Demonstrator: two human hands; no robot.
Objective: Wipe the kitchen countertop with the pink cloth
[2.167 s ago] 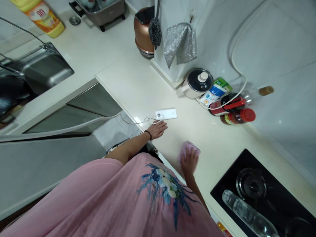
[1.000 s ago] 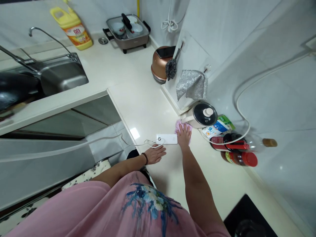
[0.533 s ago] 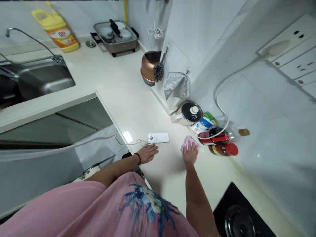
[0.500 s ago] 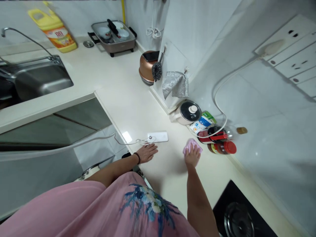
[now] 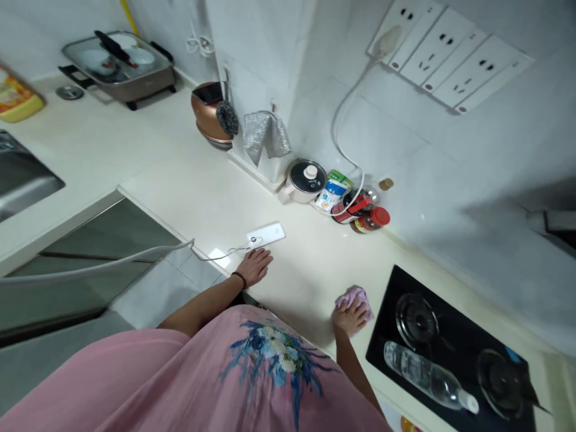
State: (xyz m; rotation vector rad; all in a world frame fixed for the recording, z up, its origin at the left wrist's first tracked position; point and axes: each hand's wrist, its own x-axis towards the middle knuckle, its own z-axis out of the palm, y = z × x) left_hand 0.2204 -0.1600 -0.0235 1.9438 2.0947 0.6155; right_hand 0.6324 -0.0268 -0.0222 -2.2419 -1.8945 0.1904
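My right hand [image 5: 348, 315] presses a pink cloth [image 5: 357, 296] onto the cream countertop [image 5: 310, 264], close to the left edge of the black gas hob [image 5: 450, 348]. Its fingers curl over the cloth. My left hand [image 5: 254, 266] lies flat and open near the counter's front edge, just below a white power bank [image 5: 265, 234] with a thin cable [image 5: 216, 253]. A dark bracelet sits on that wrist.
A clear plastic bottle [image 5: 427, 375] lies on the hob. By the wall stand a small lidded pot [image 5: 302, 180], a packet and sauce bottles [image 5: 366, 219]. Farther left are a copper pot [image 5: 207, 114], an electric pan [image 5: 119, 67] and the sink [image 5: 22, 180]. Wall sockets [image 5: 450, 54] hang above.
My right hand has slid the pink cloth from beside the sauce bottles back along the counter to the hob's edge. The view has swung right. My left hand stayed put.
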